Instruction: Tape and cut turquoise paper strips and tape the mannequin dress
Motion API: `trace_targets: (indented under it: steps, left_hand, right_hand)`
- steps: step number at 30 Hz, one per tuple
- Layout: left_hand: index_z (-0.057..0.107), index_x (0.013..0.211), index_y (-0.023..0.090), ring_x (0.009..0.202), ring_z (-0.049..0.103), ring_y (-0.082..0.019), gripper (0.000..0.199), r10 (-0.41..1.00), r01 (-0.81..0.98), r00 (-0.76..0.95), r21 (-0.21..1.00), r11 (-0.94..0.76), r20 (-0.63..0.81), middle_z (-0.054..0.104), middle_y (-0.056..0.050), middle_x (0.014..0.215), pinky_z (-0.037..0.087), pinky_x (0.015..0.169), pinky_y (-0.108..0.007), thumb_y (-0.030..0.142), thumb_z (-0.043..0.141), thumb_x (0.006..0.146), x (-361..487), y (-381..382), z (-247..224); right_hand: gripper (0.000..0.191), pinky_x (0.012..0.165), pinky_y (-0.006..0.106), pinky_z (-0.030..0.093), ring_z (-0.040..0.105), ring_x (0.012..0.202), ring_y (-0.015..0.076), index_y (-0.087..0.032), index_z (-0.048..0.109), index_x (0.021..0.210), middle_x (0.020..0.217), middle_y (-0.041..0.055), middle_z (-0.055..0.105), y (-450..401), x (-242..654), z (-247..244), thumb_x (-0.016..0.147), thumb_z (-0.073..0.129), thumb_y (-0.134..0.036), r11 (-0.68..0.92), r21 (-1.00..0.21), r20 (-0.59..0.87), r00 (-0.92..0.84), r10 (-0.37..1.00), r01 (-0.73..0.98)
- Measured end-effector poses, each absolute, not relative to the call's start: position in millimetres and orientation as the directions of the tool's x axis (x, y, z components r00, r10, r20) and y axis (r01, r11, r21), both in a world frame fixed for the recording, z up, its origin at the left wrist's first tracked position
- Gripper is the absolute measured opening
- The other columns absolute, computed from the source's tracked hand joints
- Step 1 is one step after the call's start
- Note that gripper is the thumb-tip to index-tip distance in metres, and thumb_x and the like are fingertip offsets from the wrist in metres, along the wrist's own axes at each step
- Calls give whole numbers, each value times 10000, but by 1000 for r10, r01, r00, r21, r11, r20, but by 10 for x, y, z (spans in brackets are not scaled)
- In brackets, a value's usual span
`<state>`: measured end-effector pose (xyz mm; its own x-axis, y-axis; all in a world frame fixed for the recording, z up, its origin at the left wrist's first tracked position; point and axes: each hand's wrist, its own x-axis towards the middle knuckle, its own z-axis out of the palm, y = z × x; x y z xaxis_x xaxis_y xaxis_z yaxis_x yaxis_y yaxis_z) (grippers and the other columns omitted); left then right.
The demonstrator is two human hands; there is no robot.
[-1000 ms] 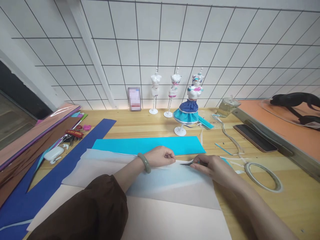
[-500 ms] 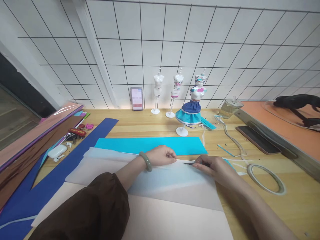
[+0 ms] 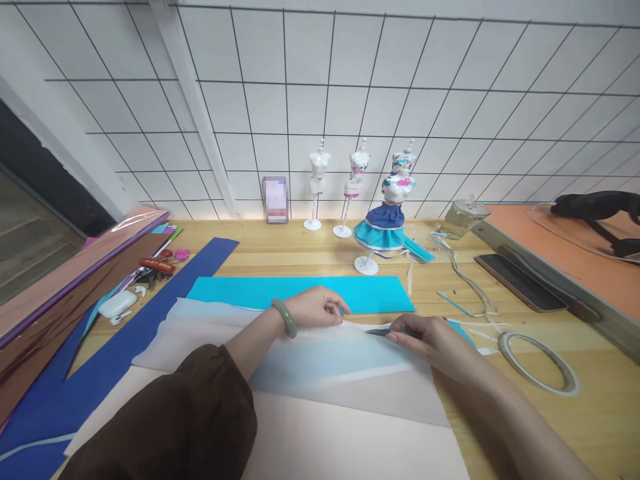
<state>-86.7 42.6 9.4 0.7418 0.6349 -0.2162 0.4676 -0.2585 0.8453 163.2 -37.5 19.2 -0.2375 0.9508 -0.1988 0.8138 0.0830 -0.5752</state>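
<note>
A thin, see-through white sheet (image 3: pixel 320 363) lies in front of me, with a pale sheet (image 3: pixel 320 440) under its near part. My left hand (image 3: pixel 320 308), with a green bangle at the wrist, is closed, thumb and fingers together at the white sheet's far edge. To its right, my right hand (image 3: pixel 417 337) grips scissors (image 3: pixel 379 332); their dark blades point left along that edge. Most of the handles is hidden in my fingers. Just beyond both hands lies a bright turquoise strip (image 3: pixel 300 290).
Small mannequins stand at the back, one (image 3: pixel 385 227) in a blue and turquoise skirt. At right are a tape roll (image 3: pixel 570 380), a dark phone (image 3: pixel 520 281) and a lidded cup (image 3: pixel 465 217). A dark blue strip (image 3: pixel 165 313), an earphone case (image 3: pixel 117 304) and coloured sheets lie left.
My left hand has shifted slightly left along the edge, away from the scissors. More of the dark blades shows now. The whole view has moved a little.
</note>
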Motion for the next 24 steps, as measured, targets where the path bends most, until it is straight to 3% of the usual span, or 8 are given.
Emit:
trace_targets:
  steps: [24]
  left_hand:
    - [612,1002,152,734,611,-133,324,620,418,754,886,-201,-215,676,-28,821,445,614,-210,216,572,687,-880,430,90]
  right_hand:
    - [326,598,242,398,580,677,168,-246,661,823,769,15,675,-363,1408,215,803,460,-502,174,-531,-96,-263,960,829]
